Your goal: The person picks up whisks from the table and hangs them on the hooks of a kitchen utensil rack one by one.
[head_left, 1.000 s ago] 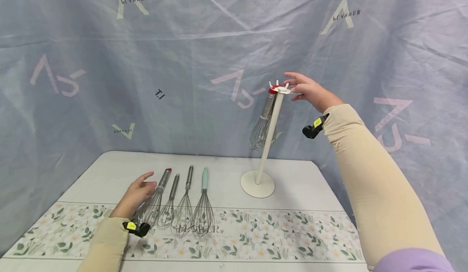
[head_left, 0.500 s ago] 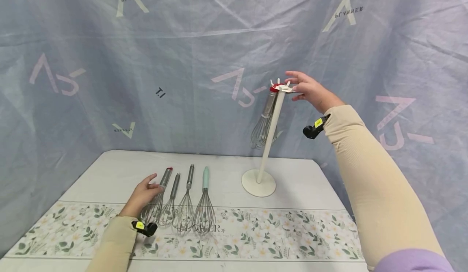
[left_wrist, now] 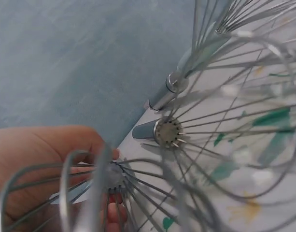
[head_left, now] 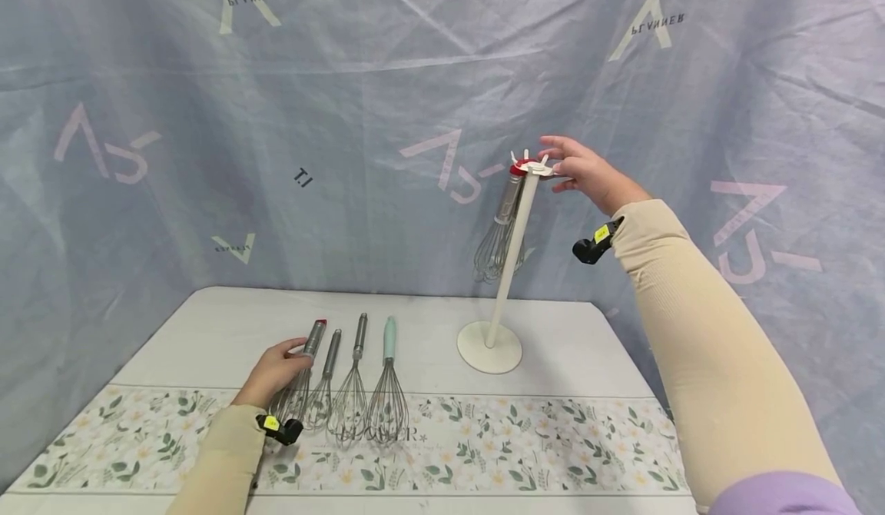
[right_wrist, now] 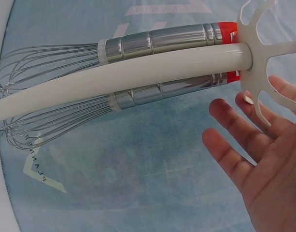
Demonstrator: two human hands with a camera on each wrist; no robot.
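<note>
At the left, my left hand (head_left: 276,369) holds the leftmost whisk, red-tipped (head_left: 315,338), at the lower part of its handle; the whisk lies on the table. In the left wrist view its wires cross in front of the fingers (left_wrist: 85,137). Beside it lie a small steel whisk (head_left: 332,352), a longer steel whisk (head_left: 359,338) and a mint-handled whisk (head_left: 389,338). My right hand (head_left: 588,173) holds a hook at the top of a white stand (head_left: 508,261), thumb and fingers about it, the other fingers spread. Two red-tipped whisks (right_wrist: 162,41) hang from the stand.
The stand's round base (head_left: 489,357) sits at the table's right rear. A white table (head_left: 429,330) with a floral band (head_left: 539,442) reaches back to a grey-blue curtain (head_left: 346,115). Several prongs (right_wrist: 283,48) spread from the stand's top.
My left hand has moved right and closed in on the leftmost whisk's handle, its fingers now around it. The right hand stays at the stand's top; the hanging whisks keep their place.
</note>
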